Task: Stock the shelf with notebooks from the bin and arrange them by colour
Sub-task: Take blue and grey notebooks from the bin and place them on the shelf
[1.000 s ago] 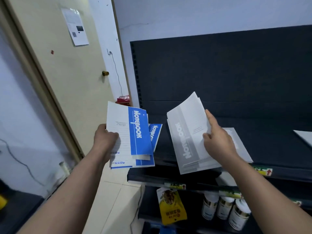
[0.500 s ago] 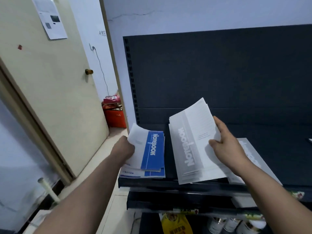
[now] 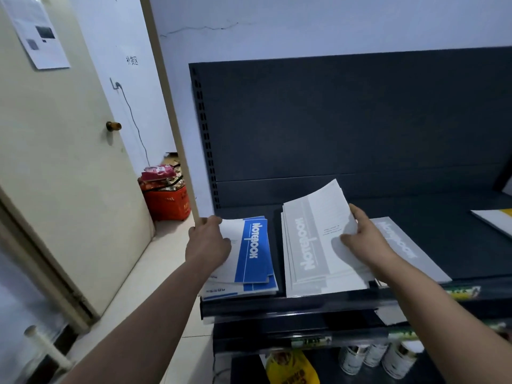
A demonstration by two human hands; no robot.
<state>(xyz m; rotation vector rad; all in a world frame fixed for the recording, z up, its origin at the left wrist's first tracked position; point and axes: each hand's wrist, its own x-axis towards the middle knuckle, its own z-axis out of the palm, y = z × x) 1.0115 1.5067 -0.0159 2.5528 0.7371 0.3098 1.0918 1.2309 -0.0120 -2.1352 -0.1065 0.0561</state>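
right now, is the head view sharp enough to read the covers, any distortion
Head view: "Notebook" reads clearly on the blue notebooks and grey notebooks; the wide lens makes the door frame lean; the right hand shades the grey cover.

Blue and white notebooks (image 3: 250, 252) are seen beside grey and white notebooks (image 3: 313, 242) on a dark shelf (image 3: 415, 231).

Room corner with a pale wall and a cream door

The bluish-white wall (image 3: 304, 23) has a thin crack (image 3: 199, 28) near the top, and a dark shelf unit (image 3: 346, 120) stands against it. To the left, a cream door (image 3: 69, 162) carries a brass knob (image 3: 113, 125) and a paper sheet (image 3: 36, 31). A cable (image 3: 133, 120) hangs down the wall above a full red basket (image 3: 166, 200) on the pale floor (image 3: 155, 273). Cans (image 3: 388, 356) stand low down.
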